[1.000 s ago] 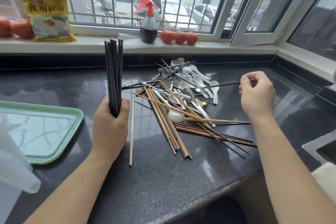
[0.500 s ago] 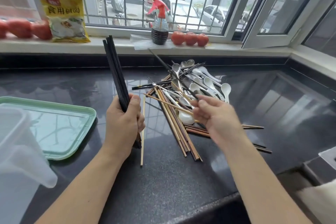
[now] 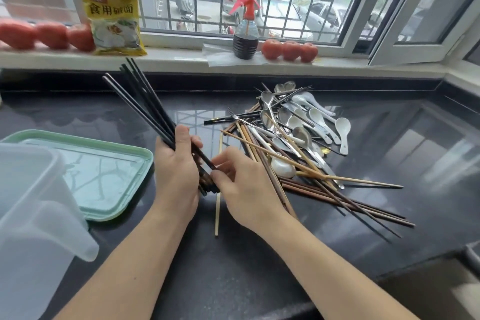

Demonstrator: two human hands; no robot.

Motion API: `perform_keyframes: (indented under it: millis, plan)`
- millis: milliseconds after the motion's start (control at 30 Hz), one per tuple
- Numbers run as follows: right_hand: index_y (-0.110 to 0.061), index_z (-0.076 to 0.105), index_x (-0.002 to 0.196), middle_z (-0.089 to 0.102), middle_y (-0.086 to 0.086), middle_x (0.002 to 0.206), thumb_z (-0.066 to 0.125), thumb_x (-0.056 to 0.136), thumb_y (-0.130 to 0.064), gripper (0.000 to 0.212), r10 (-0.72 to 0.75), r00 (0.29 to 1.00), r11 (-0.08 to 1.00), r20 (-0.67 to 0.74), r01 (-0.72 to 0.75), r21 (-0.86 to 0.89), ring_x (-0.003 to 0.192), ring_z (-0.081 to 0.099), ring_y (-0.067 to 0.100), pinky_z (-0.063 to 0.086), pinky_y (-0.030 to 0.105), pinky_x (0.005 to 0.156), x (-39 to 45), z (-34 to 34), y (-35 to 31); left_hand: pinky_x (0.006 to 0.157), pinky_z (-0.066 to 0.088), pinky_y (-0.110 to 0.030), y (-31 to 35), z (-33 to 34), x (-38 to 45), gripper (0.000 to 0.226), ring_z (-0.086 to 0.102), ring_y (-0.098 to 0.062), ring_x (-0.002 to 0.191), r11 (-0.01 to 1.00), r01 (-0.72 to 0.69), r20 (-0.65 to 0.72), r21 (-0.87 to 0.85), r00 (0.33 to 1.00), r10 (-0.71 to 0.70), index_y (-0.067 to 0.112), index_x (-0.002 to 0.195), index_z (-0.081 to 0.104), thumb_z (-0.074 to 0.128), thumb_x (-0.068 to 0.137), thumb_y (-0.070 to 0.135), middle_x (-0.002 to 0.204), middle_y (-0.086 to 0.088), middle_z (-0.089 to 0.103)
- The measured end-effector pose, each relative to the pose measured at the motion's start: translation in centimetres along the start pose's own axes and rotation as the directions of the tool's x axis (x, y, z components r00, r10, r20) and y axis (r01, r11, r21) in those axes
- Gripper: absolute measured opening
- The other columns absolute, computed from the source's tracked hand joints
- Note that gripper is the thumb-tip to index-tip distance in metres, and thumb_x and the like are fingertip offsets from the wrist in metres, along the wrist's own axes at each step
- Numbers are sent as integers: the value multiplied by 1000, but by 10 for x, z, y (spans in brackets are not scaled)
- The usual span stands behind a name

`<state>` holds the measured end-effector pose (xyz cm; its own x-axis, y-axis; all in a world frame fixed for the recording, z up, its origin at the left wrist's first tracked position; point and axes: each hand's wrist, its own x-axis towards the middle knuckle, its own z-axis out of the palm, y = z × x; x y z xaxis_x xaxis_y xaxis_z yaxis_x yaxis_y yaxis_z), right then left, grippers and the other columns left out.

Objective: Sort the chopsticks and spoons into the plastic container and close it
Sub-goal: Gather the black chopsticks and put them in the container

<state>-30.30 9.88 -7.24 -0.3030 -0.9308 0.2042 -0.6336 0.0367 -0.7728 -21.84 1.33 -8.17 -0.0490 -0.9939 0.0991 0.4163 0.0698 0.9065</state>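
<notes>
The sorting was only begun. The left hand (image 3: 176,171) gripped a bundle of black chopsticks (image 3: 145,104), fingers curled round its lower part, the sticks tilted up and away to the left. The right hand (image 3: 241,189) pinched at the bundle's lower end, thumb and fingertips on the tips just beside the left palm; whether it was feeding in one more stick or squaring the ends could not be told, since the fingers hid that spot. Nothing showed inside the container (image 3: 33,215), which stood open at the near left edge, though its frosted wall made that hard to judge. Its green lid (image 3: 104,176) lay flat on the counter (image 3: 233,267) beside it. The pile (image 3: 291,143) of wooden chopsticks, metal and white spoons and a fork or so was still mixed, to the right of the hands, and one pale chopstick (image 3: 218,205) lay apart under them. So all the loading, the spoons and the closing were left. Half a second earlier the right hand had been out at the pile with a black stick; it had since come back to the bundle, which had tipped further left.
</notes>
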Motion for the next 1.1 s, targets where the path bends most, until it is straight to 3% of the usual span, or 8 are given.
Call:
perform_keyframes:
  millis: [133,233,367,500,633,733,900,1100]
  plan:
    - [-27,68,116,75,-6,103,57,100,-19,21,-85,987,971,134,112,-213,93,68,9,55,31,86,9,-10,2,73,55,-48,8,-9,6,23,62,-23,67,926,-323,135,198,944,300,43,87,52,50,107,31,69,8,55]
    - [-26,75,109,74,-10,94,58,98,-18,22,-17,1000,985,-3,17,-174,84,67,6,56,33,83,31,-30,15,67,53,-41,10,-17,6,10,63,-24,65,806,-509,192,303,861,471,30,97,47,48,108,29,73,5,56]
    - [-25,76,103,72,-9,96,57,96,-15,23,31,993,955,-117,-64,-289,89,65,8,56,33,84,80,-65,34,67,51,-52,-11,-18,13,18,51,-26,66,780,-396,220,485,918,329,23,90,45,50,107,28,73,1,47]
    - [-24,76,109,73,-2,111,54,93,-4,34,14,994,863,-111,-68,-500,106,65,19,52,33,94,139,-81,48,58,39,-21,-12,-17,15,24,41,-11,61,783,-360,218,507,933,288,13,85,46,55,105,23,69,2,43]
    - [-22,65,134,64,2,136,48,84,9,61,22,981,655,191,130,-744,128,56,26,47,37,105,183,-74,51,58,36,-17,-11,-17,19,28,42,-8,62,793,-324,188,516,946,264,12,81,46,59,103,22,69,1,45]
    - [-23,61,137,64,3,134,49,84,10,64,80,928,539,365,268,-799,126,55,30,48,35,96,198,-61,55,57,37,-17,-11,-17,22,29,43,-7,60,820,-282,141,498,960,244,14,79,46,60,102,25,67,4,44]
    - [-17,71,104,63,1,97,56,86,2,30,59,907,383,416,364,-849,100,62,27,50,35,81,208,-52,54,56,38,-39,-17,-20,29,32,41,-19,57,897,-173,70,407,985,158,27,78,41,56,103,39,63,-1,40]
    - [-19,72,107,60,0,98,58,88,-3,28,-25,883,331,468,450,-830,103,58,27,51,38,85,209,-55,56,56,41,-51,-19,-20,32,29,44,-26,58,915,-115,66,386,993,97,41,74,43,53,97,55,64,0,44]
